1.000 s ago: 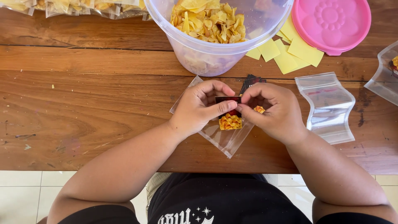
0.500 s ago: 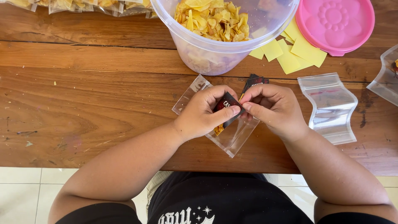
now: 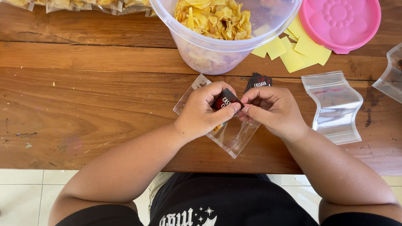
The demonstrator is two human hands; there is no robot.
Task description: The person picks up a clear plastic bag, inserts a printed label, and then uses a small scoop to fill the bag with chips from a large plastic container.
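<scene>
Small dark red-and-black paper label pinched between your left hand and right hand, over clear plastic zip bag on wooden tabletop, near clear chip tub.

The table is showing worn, grainy brown wood, matt and scuffed. On it, a clear pouch is looking like thin glossy plastic film; the dark label above it is looking like printed paper. At twelve o'clock a translucent plastic tub is gleaming smoothly. At two o'clock, matt yellow paper slips are lying beside a smooth pink plastic lid.
</scene>
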